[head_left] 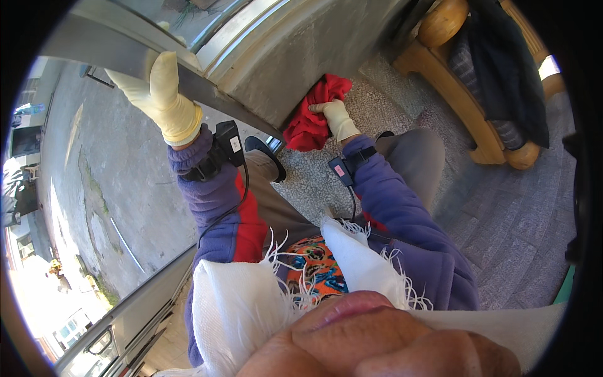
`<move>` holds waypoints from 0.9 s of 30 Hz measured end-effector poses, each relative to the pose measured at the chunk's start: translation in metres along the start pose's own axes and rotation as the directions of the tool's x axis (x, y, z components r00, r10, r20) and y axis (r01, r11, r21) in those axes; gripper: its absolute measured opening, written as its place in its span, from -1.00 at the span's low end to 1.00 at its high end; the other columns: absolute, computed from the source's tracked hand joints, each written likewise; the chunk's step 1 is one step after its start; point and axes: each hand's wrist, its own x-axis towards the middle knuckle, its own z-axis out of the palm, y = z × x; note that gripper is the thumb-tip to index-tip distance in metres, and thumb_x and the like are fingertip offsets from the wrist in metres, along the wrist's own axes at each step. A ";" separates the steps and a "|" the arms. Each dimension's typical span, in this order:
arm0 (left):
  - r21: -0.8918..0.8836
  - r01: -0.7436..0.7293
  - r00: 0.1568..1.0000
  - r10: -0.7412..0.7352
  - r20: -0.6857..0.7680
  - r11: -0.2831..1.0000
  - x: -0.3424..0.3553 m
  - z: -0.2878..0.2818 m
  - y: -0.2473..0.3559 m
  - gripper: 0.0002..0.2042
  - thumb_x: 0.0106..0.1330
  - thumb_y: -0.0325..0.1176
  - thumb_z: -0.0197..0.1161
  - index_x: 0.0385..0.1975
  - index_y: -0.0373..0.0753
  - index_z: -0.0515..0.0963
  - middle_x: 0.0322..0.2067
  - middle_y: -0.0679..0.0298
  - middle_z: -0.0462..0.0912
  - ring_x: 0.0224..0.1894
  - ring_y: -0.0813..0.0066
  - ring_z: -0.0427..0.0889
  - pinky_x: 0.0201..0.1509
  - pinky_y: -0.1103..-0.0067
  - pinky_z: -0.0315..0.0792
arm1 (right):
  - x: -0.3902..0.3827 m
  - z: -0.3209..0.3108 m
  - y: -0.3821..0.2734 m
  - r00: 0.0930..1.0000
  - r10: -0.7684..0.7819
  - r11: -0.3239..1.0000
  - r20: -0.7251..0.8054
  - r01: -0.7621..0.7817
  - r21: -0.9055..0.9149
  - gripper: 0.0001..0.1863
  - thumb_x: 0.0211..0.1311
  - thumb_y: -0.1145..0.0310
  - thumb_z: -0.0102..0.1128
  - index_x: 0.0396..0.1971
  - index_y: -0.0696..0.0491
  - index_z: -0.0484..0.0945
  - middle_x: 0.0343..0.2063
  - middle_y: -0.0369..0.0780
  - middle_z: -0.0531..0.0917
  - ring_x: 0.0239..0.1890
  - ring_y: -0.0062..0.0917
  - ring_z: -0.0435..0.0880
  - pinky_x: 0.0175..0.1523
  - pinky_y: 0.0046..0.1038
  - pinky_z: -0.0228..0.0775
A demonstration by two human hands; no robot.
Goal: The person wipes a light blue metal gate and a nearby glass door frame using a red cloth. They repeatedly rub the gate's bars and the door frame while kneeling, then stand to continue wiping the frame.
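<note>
My right hand (339, 118), in a cream glove, is closed on a crumpled red cloth (309, 119). The cloth lies against the foot of a low grey wall (314, 66), just above the speckled floor. At the upper left, my left hand (162, 103), gloved the same way, rests on a grey metal door frame (207, 91). Its thumb stands apart from the stretched fingers, whose tips are partly hard to make out. Nothing loose shows in that hand.
A wooden chair (449, 94) with dark fabric over it stands at the upper right. Glass panes in metal framing (220, 22) rise above the wall. Concrete ground (107, 169) stretches outside on the left. My shoe (267, 157) is beside the door frame.
</note>
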 end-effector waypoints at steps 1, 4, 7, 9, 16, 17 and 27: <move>0.017 -0.006 1.000 0.006 -0.028 1.000 0.001 0.001 -0.001 -0.43 0.21 -0.33 0.37 0.23 -0.23 0.36 -0.15 0.02 0.64 -0.25 0.28 0.66 -0.21 0.45 0.60 | -0.020 0.007 -0.018 0.991 -0.131 0.991 -0.012 0.131 -0.001 -0.69 -0.07 0.55 0.49 -0.28 0.33 0.64 -0.36 -0.09 0.73 -0.39 -0.37 0.70 -0.23 -0.35 0.57; -0.187 0.024 1.000 -0.026 -0.007 0.982 -0.002 0.002 0.001 -0.36 0.18 -0.45 0.38 0.29 -0.23 0.31 -0.03 0.16 0.59 -0.13 0.34 0.62 -0.03 0.43 0.56 | -0.071 0.023 -0.082 0.846 -0.533 0.839 -0.023 0.526 -0.139 -0.56 -0.14 0.38 0.56 -0.24 0.31 0.66 -0.32 -0.10 0.76 -0.33 -0.44 0.74 -0.16 -0.42 0.57; 0.024 0.054 0.997 -0.055 0.053 0.998 -0.005 0.004 0.011 -0.28 0.29 -0.35 0.29 0.44 -0.28 0.13 0.27 0.22 0.37 0.28 0.38 0.36 0.37 0.48 0.20 | -0.107 0.033 -0.145 0.649 -0.761 0.577 -0.012 0.669 -0.469 -0.56 -0.08 0.42 0.57 -0.17 0.25 0.63 -0.22 -0.20 0.74 -0.21 -0.54 0.71 -0.03 -0.49 0.54; -0.071 0.001 1.000 0.000 0.025 0.997 -0.006 0.013 0.012 -0.30 0.25 -0.38 0.30 0.41 -0.30 0.20 0.26 0.23 0.40 0.28 0.40 0.37 0.37 0.52 0.17 | -0.122 0.036 -0.166 0.629 -0.775 0.577 -0.061 0.665 -0.475 -0.51 -0.07 0.31 0.57 -0.14 0.23 0.63 -0.18 -0.19 0.74 -0.16 -0.47 0.72 -0.02 -0.44 0.54; -0.062 0.037 0.999 -0.039 -0.033 0.997 -0.006 0.014 0.015 -0.30 0.25 -0.39 0.32 0.41 -0.29 0.22 0.25 0.25 0.42 0.25 0.43 0.37 0.35 0.52 0.18 | -0.069 0.055 -0.109 -0.029 -0.999 -0.049 0.043 0.766 -0.641 -0.39 -0.12 0.31 0.54 0.03 0.11 0.57 -0.14 -0.14 0.72 -0.01 -0.33 0.68 0.13 -0.39 0.46; -0.092 0.045 0.999 -0.046 -0.016 0.995 -0.005 0.014 0.014 -0.30 0.25 -0.38 0.32 0.40 -0.29 0.22 0.24 0.25 0.42 0.25 0.43 0.37 0.35 0.52 0.18 | -0.059 0.047 -0.093 0.029 -0.996 -0.037 0.084 0.731 -0.682 -0.40 -0.12 0.27 0.53 0.00 0.11 0.58 -0.16 -0.12 0.71 -0.04 -0.31 0.69 0.08 -0.37 0.48; -0.009 0.052 0.997 -0.052 0.052 0.999 -0.012 0.015 0.024 -0.50 0.31 -0.19 0.29 0.18 -0.30 0.42 -0.06 0.20 0.60 -0.14 0.46 0.57 -0.03 0.55 0.44 | 0.023 -0.024 0.089 0.988 -0.109 0.736 -0.107 0.008 -0.677 -0.43 -0.14 0.33 0.52 -0.03 0.12 0.59 -0.13 -0.09 0.72 -0.09 -0.16 0.70 0.05 -0.23 0.52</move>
